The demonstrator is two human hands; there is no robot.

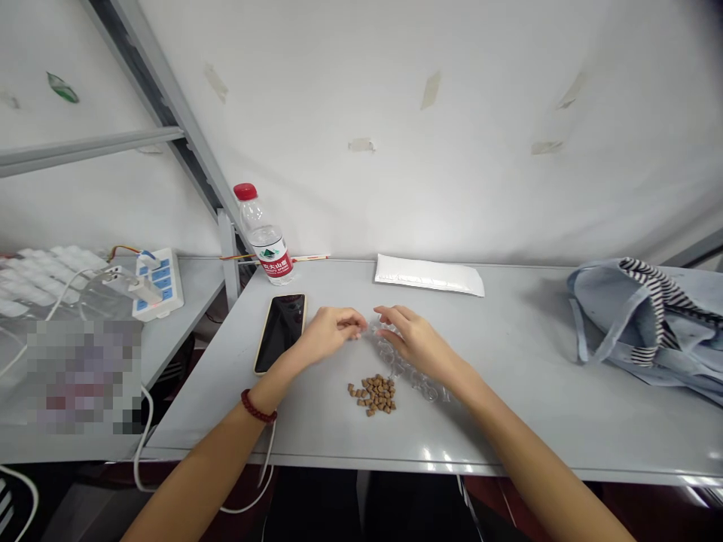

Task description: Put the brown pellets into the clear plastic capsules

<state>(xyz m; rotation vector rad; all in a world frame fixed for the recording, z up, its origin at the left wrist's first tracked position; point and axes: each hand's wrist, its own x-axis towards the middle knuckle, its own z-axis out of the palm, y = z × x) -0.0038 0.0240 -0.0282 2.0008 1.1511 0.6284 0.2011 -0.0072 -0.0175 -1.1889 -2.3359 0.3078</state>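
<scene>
Hovering right at the edge of a crinkly clear plastic blister sheet (404, 366), the fingertips (359, 324) of the left hand (330, 335) are bunched together. Whether anything is pinched there can't be told from this view, tbh. The curved fingers (389, 320) of the right hand (418, 346) are draped over the top of the sheet, half clenched, but a real grip can't be confirmed either. The sheet is lying flat on the table, between the hands and slightly toward 4 o'clock of the left one. For thin stuff like this, light fingertip contact is best, since it's easily crumpled by a full-hand squeeze.

A small heap of brown pellet-like pieces (373, 395) is sitting at about 6 o'clock from the hands, just beside the plastic. A red beaded bracelet (258, 406) is worn on the left wrist. At 9 o'clock, a black smartphone with a gold edge (281, 333) is lying face up, and a clear water bottle with a red cap (264, 237) is standing at 11. A white padded envelope (429, 276) is placed around 12, and a crumpled pale blue cloth bag with striped straps (638, 316) is slumped at 3, all on a grey metal table (525, 406).
</scene>
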